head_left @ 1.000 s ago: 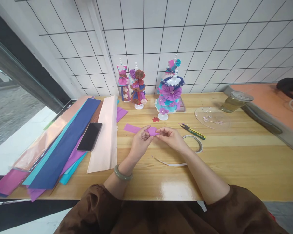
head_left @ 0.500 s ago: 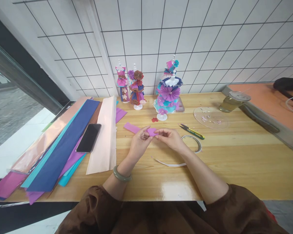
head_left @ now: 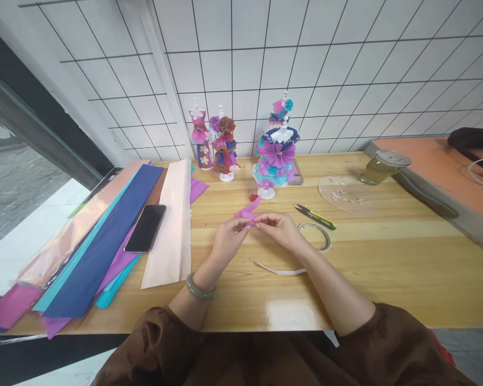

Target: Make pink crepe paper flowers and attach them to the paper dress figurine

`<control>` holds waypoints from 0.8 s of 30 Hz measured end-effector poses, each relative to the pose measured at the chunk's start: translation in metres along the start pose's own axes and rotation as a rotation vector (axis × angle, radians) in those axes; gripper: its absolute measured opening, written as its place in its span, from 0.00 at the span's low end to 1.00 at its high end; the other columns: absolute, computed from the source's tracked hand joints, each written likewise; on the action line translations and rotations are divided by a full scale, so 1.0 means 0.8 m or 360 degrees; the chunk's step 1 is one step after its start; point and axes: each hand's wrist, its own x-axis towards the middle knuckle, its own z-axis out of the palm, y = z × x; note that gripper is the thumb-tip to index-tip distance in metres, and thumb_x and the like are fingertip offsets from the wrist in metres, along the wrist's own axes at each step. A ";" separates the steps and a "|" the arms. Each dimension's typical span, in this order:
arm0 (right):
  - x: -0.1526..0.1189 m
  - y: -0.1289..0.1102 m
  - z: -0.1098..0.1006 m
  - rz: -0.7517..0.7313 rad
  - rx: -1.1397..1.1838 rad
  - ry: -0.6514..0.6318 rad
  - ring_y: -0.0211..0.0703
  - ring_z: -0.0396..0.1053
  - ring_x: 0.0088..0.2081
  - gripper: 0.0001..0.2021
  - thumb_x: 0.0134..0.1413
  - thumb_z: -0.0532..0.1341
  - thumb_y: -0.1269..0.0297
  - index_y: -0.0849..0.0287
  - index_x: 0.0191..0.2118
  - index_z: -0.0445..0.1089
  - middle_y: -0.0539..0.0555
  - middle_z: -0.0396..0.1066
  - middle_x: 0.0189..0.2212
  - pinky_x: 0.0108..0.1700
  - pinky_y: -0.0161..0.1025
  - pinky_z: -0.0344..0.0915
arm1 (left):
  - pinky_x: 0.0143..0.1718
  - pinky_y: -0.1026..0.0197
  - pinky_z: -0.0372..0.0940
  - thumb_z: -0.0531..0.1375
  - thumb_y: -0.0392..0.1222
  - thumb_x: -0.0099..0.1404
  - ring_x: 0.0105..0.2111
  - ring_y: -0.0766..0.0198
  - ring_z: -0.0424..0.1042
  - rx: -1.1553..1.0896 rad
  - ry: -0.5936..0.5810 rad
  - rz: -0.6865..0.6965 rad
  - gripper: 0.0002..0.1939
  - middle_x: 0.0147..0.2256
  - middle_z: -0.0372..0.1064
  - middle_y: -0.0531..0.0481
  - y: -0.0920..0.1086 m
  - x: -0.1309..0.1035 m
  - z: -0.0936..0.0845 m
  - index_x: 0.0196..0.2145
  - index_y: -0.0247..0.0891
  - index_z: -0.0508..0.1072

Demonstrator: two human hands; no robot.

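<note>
Wooden table (head_left: 398,273), snips (head_left: 324,220) near purple strip (head_left: 247,214)

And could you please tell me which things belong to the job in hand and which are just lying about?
Probably the job: purple strip, held by left hand and right hand; snips; tape roll; coloured paper; decorated figures; clear plate.

Apparently just lying about: phone; drink cup.

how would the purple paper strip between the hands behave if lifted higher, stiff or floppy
Probably floppy: the purple paper strip bends and curls beyond the left hand and right hand. It's likely very light, being narrow and thin-looking. It may crease easily, since it already looks folded.
</note>
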 end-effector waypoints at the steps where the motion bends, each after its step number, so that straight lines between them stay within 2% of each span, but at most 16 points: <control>1: 0.000 0.000 0.000 -0.0013 -0.0007 -0.0002 0.41 0.69 0.34 0.09 0.44 0.61 0.62 0.60 0.32 0.72 0.54 0.73 0.31 0.38 0.39 0.64 | 0.38 0.60 0.65 0.57 0.43 0.55 0.34 0.62 0.71 -0.0015 0.0000 -0.0004 0.11 0.34 0.73 0.47 0.000 0.000 0.000 0.35 0.37 0.73; 9: 0.000 0.002 -0.001 0.0078 0.0056 -0.0055 0.43 0.69 0.35 0.14 0.44 0.61 0.61 0.58 0.39 0.71 0.53 0.73 0.34 0.38 0.41 0.65 | 0.39 0.59 0.65 0.59 0.42 0.54 0.35 0.61 0.71 -0.0173 0.0014 -0.0034 0.10 0.33 0.73 0.47 -0.004 0.002 0.000 0.33 0.36 0.74; 19: -0.002 0.003 -0.001 0.0071 0.0052 -0.0034 0.44 0.70 0.35 0.13 0.44 0.61 0.60 0.60 0.37 0.72 0.55 0.74 0.34 0.39 0.42 0.65 | 0.41 0.58 0.65 0.60 0.41 0.53 0.35 0.61 0.71 -0.0370 -0.0037 -0.0087 0.12 0.35 0.73 0.45 -0.004 0.003 0.001 0.35 0.35 0.73; 24: -0.001 0.001 -0.001 0.0030 0.0033 -0.0013 0.44 0.70 0.34 0.12 0.44 0.61 0.60 0.59 0.36 0.73 0.55 0.74 0.33 0.38 0.41 0.65 | 0.42 0.57 0.64 0.60 0.42 0.53 0.36 0.61 0.71 -0.0321 -0.0026 -0.0093 0.11 0.34 0.73 0.45 -0.003 0.002 -0.001 0.33 0.35 0.73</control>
